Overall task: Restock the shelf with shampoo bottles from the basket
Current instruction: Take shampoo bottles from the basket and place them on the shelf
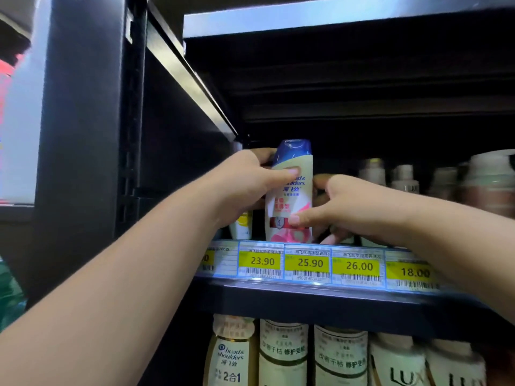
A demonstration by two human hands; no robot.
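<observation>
Head view shows the shampoo bottle, blue-capped and upright, with its base at the front edge of the upper shelf, just above the 25.90 price tag. Your left hand grips its upper part, thumb across the label. Your right hand grips it lower down, thumb on the front. By my reading, this one is at the point of placing, not yet let go. One yellow-labelled bottle stands just beside it to the left, and blurred bottles stand further right, with dark space behind, so the row looks only partly filled. The lower shelf's bottles stand packed close. The basket is out of sight, so you cannot tell how many remain.
</observation>
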